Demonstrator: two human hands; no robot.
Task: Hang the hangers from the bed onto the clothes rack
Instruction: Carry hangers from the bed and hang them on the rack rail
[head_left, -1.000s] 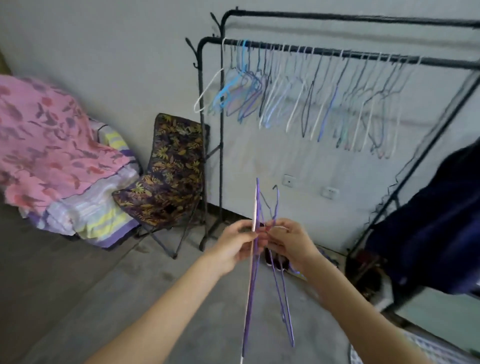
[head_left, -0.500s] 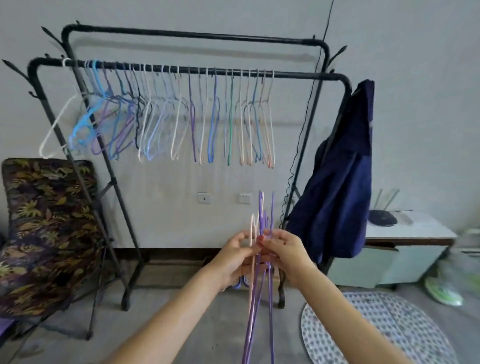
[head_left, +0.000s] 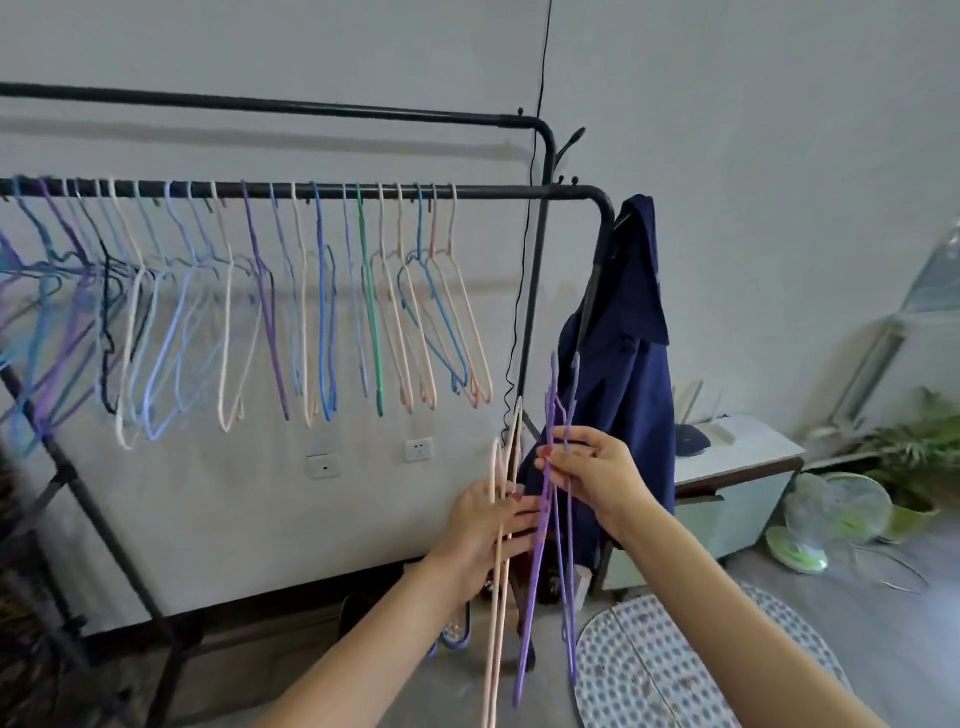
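- A plain grey wall fills the background, with two sockets (head_left: 325, 465) low at centre frame and bare floor beneath.
- Across the left and centre of the frame runs the black clothes rack (head_left: 519, 193), its front rail already crowded with hung hangers (head_left: 322, 312) in white, blue, purple, green and peach; the stretch of rail near the right-hand bend is bare.
- Just below centre, the left hand (head_left: 488, 525) has its grip clamped on a pair of cream hangers (head_left: 500, 571), hooks up, bodies trailing toward the bottom edge.
- Just beside it, the right hand (head_left: 592, 473) pinches the purple hangers (head_left: 550, 519) near their necks, fingers closed on the wires; the hooks stand above the fingers.
- The two bundles look to be mid-separation, apart at the top but close lower down.
- To do this well, I would free one hanger fully so no wire snags its neighbour, then lift it hook-first to the bare rail to the right of the last peach hanger.
- Turning the hook to face the same way as the hung ones should keep the row tidy.
- A navy jacket (head_left: 623, 338) hangs off the rack's right end, and further right a low white table (head_left: 748, 452) stands by the wall.
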